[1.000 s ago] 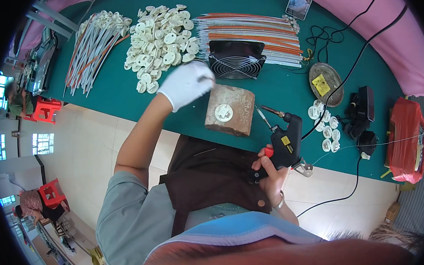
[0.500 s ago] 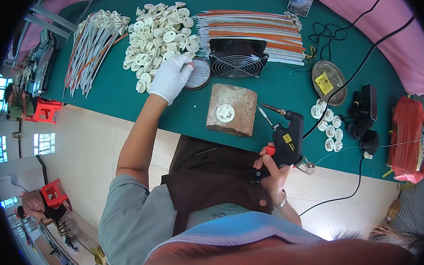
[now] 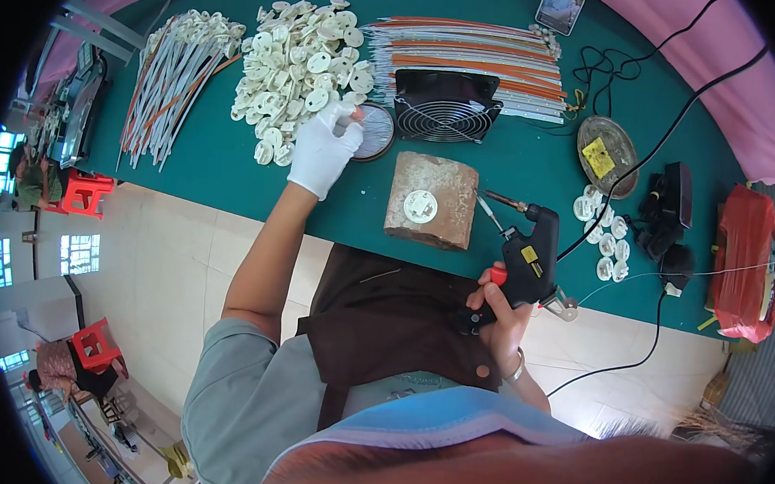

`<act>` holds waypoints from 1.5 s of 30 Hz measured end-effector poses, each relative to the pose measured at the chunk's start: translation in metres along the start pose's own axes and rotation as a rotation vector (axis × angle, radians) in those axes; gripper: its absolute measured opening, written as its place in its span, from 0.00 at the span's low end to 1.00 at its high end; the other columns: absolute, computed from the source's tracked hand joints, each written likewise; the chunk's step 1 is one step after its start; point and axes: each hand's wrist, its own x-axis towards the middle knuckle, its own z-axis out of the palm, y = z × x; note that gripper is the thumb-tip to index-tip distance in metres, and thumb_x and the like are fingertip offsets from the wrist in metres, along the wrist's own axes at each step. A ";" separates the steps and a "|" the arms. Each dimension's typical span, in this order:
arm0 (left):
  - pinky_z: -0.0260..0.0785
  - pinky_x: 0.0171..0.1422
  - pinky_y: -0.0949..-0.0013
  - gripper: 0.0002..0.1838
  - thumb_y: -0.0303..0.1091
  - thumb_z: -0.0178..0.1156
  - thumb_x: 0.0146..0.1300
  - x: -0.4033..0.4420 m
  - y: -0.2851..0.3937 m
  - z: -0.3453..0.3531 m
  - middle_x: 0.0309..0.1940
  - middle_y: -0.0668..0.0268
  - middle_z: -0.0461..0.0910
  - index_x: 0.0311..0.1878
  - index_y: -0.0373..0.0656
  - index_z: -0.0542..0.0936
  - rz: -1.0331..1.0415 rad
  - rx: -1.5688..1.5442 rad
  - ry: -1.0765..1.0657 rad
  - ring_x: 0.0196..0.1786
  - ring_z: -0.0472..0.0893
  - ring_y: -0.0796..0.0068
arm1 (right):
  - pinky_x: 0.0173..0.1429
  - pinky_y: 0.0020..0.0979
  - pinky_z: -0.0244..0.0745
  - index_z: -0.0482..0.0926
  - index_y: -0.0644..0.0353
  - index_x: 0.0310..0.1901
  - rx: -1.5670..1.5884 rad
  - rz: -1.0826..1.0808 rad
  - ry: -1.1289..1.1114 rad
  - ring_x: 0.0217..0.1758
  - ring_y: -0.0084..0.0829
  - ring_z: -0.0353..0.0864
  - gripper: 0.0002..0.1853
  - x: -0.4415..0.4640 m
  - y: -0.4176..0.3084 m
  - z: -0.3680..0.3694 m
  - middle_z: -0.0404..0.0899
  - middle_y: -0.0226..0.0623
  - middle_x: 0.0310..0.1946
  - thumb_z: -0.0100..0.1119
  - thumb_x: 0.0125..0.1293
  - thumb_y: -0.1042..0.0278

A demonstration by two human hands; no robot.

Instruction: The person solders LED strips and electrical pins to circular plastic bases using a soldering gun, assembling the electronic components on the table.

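Note:
My left hand (image 3: pixel 325 149), in a white glove with bare fingertips, is at the left edge of a round dish (image 3: pixel 377 133) of thin pieces. Its thumb and forefinger are pressed together; whatever may be between them is too small to tell. My bare right hand (image 3: pixel 503 316) is wrapped round the handle of a black soldering gun (image 3: pixel 528 259). The gun's tip points left, near the right side of a brown block (image 3: pixel 435 183). On top of the block lies a round white disc (image 3: pixel 421 207). Behind the block a black fan (image 3: pixel 446 108) stands on the green table.
A heap of white discs (image 3: pixel 292 68) and bundled strips (image 3: pixel 166 86) lie left; more strips (image 3: pixel 470 56) lie behind the fan. To the right are an oval dish with a yellow sponge (image 3: pixel 599 156), several discs (image 3: pixel 605 246), a black cable (image 3: pixel 679 118) and a red bag (image 3: pixel 745 264).
My left hand has moved left from behind the block to the dish's left edge, uncovering the dish. My right hand still holds the soldering gun. The whole view has shifted slightly.

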 end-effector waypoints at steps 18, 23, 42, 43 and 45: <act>0.68 0.36 0.58 0.10 0.25 0.63 0.47 -0.106 0.099 0.049 0.30 0.64 0.76 0.34 0.44 0.76 0.754 0.174 -0.331 0.31 0.76 0.58 | 0.45 0.30 0.78 0.67 0.70 0.58 -0.036 -0.100 -0.057 0.38 0.30 0.81 0.22 0.005 -0.020 0.038 0.78 0.41 0.39 0.57 0.62 0.83; 0.67 0.36 0.59 0.10 0.24 0.64 0.46 -0.112 0.099 0.053 0.30 0.65 0.76 0.33 0.44 0.75 0.786 0.203 -0.351 0.31 0.75 0.60 | 0.44 0.30 0.78 0.69 0.70 0.55 -0.153 -0.122 0.016 0.37 0.28 0.80 0.20 0.002 -0.017 0.041 0.77 0.37 0.38 0.57 0.61 0.86; 0.73 0.39 0.68 0.18 0.26 0.68 0.54 -0.124 0.094 0.055 0.36 0.61 0.79 0.50 0.41 0.77 0.276 -0.489 -0.392 0.36 0.81 0.72 | 0.37 0.32 0.73 0.65 0.62 0.56 0.194 -0.012 -0.130 0.31 0.28 0.73 0.21 0.002 -0.014 0.033 0.73 0.38 0.35 0.56 0.62 0.79; 0.73 0.39 0.68 0.17 0.26 0.68 0.55 -0.123 0.093 0.055 0.37 0.61 0.78 0.49 0.41 0.78 0.336 -0.437 -0.343 0.36 0.81 0.71 | 0.37 0.32 0.73 0.65 0.62 0.56 0.179 -0.018 -0.133 0.31 0.28 0.73 0.21 0.002 -0.013 0.031 0.72 0.38 0.35 0.56 0.62 0.79; 0.73 0.39 0.68 0.16 0.26 0.67 0.56 -0.122 0.086 0.055 0.37 0.62 0.78 0.47 0.43 0.78 0.453 -0.333 -0.245 0.36 0.80 0.70 | 0.36 0.32 0.72 0.65 0.61 0.57 0.148 -0.031 -0.141 0.31 0.28 0.72 0.21 0.003 -0.011 0.029 0.72 0.38 0.35 0.56 0.62 0.79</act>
